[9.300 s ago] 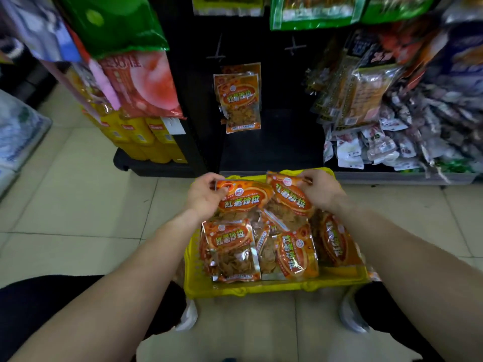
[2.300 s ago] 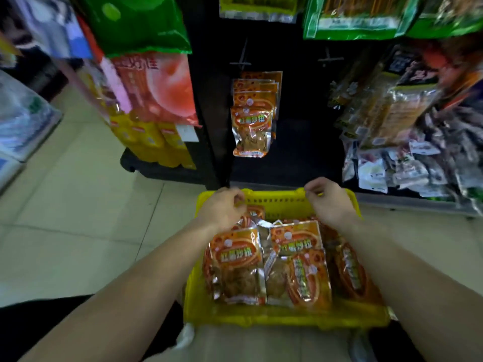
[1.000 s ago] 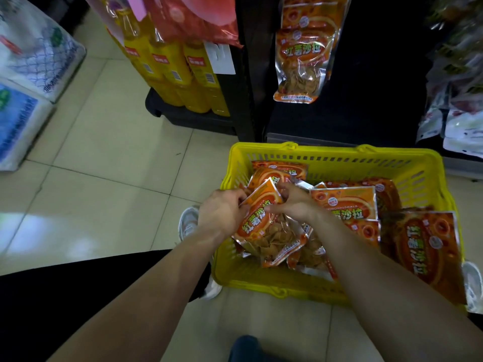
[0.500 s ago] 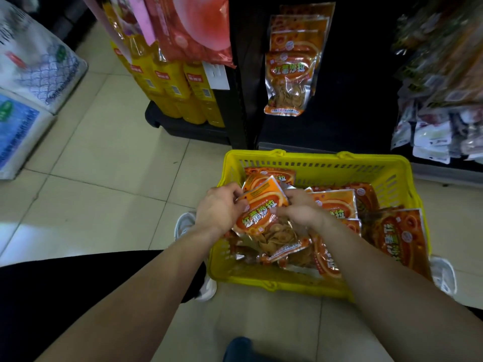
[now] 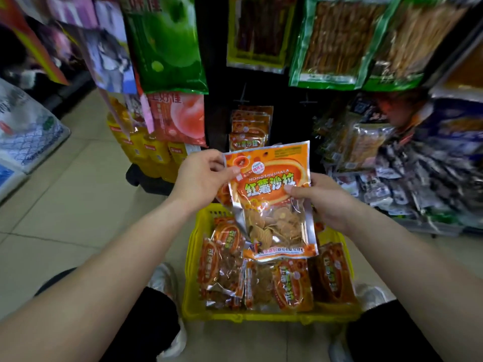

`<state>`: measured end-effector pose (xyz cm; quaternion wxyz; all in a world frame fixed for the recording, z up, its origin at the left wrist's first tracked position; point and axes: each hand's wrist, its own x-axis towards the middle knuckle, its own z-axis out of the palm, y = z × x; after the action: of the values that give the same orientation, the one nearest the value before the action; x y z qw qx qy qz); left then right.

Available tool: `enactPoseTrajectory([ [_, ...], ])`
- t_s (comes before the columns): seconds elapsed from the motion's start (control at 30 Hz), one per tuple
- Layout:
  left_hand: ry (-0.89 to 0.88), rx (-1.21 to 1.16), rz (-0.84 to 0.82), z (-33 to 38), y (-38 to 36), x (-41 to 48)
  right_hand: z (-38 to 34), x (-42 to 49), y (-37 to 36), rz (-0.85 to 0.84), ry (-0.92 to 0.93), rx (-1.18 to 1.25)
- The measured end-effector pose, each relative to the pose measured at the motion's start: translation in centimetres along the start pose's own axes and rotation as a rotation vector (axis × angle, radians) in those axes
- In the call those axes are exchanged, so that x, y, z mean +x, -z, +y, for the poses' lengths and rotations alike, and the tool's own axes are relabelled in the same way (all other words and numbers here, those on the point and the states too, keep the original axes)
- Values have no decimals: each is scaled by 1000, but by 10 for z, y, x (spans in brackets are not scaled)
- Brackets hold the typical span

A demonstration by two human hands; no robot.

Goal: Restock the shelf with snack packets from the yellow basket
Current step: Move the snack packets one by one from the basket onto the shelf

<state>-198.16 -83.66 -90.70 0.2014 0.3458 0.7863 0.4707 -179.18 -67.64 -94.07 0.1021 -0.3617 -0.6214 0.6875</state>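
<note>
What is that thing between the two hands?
An orange snack packet: the left hand pinches its top corner and the right hand its side, seen in the head view.

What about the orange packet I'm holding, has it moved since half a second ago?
Yes. The orange packet has come up out of the yellow basket, toward the hanging packets behind it.

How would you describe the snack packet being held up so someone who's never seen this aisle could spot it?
Find the yellow basket on the floor before the black shelf panel. Above it, the left hand and right hand hold one orange packet upright. Unlike the basket packets or hanging packets behind, it's aloft, facing you.
</note>
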Motion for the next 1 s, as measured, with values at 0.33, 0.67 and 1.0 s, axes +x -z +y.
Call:
enactPoseTrajectory([
  [0.33,-13,-283,-36,18,-25,28,-18,-5,-3,244,246,83],
  [0.67,24,-394,-104,7,-49,48,-4,25,6,327,206,103],
  [1.0,50,-378,-61,6,-58,51,-2,31,6,394,155,71],
])
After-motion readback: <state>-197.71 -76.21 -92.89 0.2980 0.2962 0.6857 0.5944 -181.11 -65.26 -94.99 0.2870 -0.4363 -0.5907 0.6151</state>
